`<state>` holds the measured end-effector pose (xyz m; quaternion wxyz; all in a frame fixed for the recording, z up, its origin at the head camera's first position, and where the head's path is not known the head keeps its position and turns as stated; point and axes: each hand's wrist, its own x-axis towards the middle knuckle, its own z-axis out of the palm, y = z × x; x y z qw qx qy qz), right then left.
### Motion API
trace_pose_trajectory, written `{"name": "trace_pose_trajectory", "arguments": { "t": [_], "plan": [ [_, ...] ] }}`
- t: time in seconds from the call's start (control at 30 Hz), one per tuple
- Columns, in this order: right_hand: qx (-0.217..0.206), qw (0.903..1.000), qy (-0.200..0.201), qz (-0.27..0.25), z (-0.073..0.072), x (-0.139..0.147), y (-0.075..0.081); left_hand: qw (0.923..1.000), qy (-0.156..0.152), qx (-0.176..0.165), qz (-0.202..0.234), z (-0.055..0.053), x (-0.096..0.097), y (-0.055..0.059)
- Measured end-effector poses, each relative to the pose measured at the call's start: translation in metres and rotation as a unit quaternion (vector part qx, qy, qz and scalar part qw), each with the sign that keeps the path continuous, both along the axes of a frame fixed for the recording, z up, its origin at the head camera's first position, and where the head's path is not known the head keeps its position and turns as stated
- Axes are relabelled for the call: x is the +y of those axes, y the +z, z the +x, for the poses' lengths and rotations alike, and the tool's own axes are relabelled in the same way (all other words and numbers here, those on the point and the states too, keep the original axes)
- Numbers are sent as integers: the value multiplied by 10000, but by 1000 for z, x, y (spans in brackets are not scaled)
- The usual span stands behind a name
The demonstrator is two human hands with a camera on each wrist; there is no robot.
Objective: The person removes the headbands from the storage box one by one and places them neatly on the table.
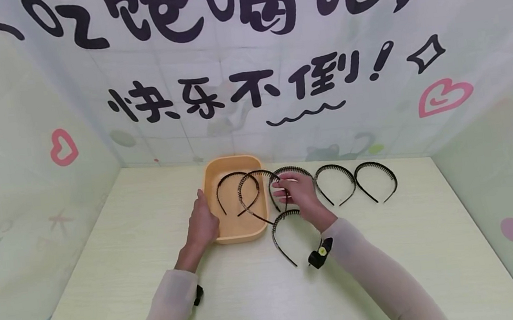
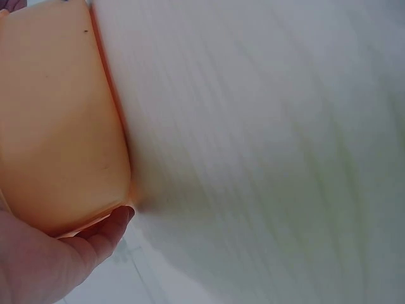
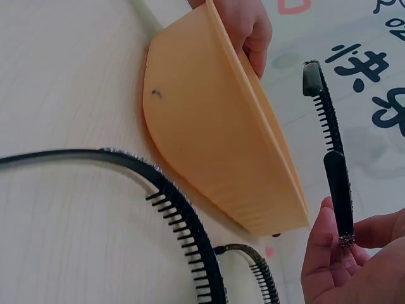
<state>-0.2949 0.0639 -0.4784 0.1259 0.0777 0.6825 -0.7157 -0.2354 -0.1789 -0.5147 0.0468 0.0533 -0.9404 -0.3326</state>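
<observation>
My left hand [image 1: 203, 223] grips the left side of a shallow orange plastic tray [image 1: 239, 238]; in the left wrist view its fingers [image 2: 104, 237] curl at the tray's edge. Between thumb and fingers, my right hand [image 1: 303, 194] pinches a black toothed headband [image 1: 242, 199] by one side. That headband is raised and overlaps the tray's right rim in the head view; the right wrist view shows it edge-on [image 3: 342, 196]. Inside the tray lies another black headband [image 1: 219, 198]. Just below my right hand, a further headband [image 1: 279, 244] rests on the table, partly hidden by the wrist.
Behind my right hand lies one more headband [image 1: 291, 168], partly covered. To its right are two others, a nearer headband [image 1: 333, 166] and a far-right headband [image 1: 395, 181]. A printed wall sheet [image 1: 235, 141] rises behind the pale table [image 1: 264, 307], with sheets at both sides.
</observation>
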Motion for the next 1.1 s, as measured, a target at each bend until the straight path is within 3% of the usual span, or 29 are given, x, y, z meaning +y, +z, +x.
{"name": "trace_pose_trajectory", "arguments": {
  "t": [0.67, 1.1],
  "plan": [
    [-412, 9974, -210, 556, 16, 76, -15, 10000, -28, -85, 10, 0, 0, 0],
    [-283, 9910, -360, 1255, 30, 114, -27, 9999, 11, -116, -25, 0, 1, 1]
  ]
}}
